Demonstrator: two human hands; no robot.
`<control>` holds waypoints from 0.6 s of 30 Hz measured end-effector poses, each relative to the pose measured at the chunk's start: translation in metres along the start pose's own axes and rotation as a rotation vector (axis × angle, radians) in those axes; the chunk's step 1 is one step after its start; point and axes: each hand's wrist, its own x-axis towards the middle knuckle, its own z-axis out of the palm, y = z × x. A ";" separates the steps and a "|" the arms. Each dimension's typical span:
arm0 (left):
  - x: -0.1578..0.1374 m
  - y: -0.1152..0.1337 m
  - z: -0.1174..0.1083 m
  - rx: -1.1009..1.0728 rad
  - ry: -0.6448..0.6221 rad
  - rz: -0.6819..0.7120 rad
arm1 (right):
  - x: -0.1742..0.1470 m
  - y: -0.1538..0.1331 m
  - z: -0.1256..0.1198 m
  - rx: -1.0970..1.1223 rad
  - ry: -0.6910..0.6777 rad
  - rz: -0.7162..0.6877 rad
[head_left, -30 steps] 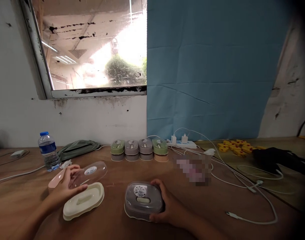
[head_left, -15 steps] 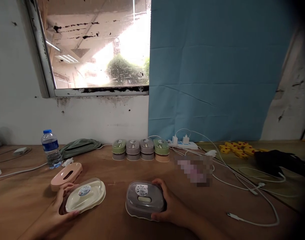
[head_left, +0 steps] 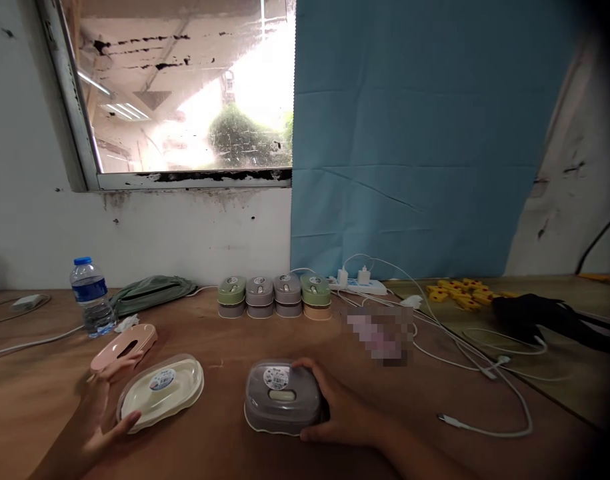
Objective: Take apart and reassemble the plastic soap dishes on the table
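My right hand (head_left: 337,407) is wrapped round the right side of a grey soap box (head_left: 283,397) with a clear cover, a round label and a pale oval in its top. That box rests on the table. To its left lies a low cream soap box part (head_left: 162,397) under clear plastic, also with a round label. My left hand (head_left: 102,407) is beside its left edge with fingers spread, the thumb close to the near rim. Past these fingers lies a pink oval lid (head_left: 123,347) with a slot, partly covered by the fingertips in this view.
Several stacked soap boxes (head_left: 273,297) stand in a row near the wall. A water bottle (head_left: 92,297) and a green pouch (head_left: 155,293) are at the back left. White cables (head_left: 465,357), a power strip (head_left: 359,285) and yellow pieces (head_left: 462,293) lie at the right.
My left hand has loosened from the cream part and spread its fingers towards the pink lid. My right hand still holds the grey box. The whole view has shifted slightly.
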 end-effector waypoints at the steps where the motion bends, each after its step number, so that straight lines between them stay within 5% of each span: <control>1: -0.001 0.006 -0.001 -0.023 0.052 0.100 | 0.000 -0.001 0.000 -0.005 0.000 -0.007; 3: -0.003 0.019 0.001 -0.030 0.096 0.292 | -0.001 0.000 -0.001 -0.010 -0.001 -0.014; 7: -0.004 0.055 0.017 0.012 -0.160 0.512 | -0.001 0.005 0.001 0.027 -0.004 -0.009; 15: 0.020 0.144 0.049 -0.206 -0.616 0.567 | -0.005 0.002 0.012 0.093 -0.073 -0.111; 18: 0.028 0.163 0.048 -0.272 -0.697 0.533 | -0.006 0.003 0.013 0.111 -0.053 -0.141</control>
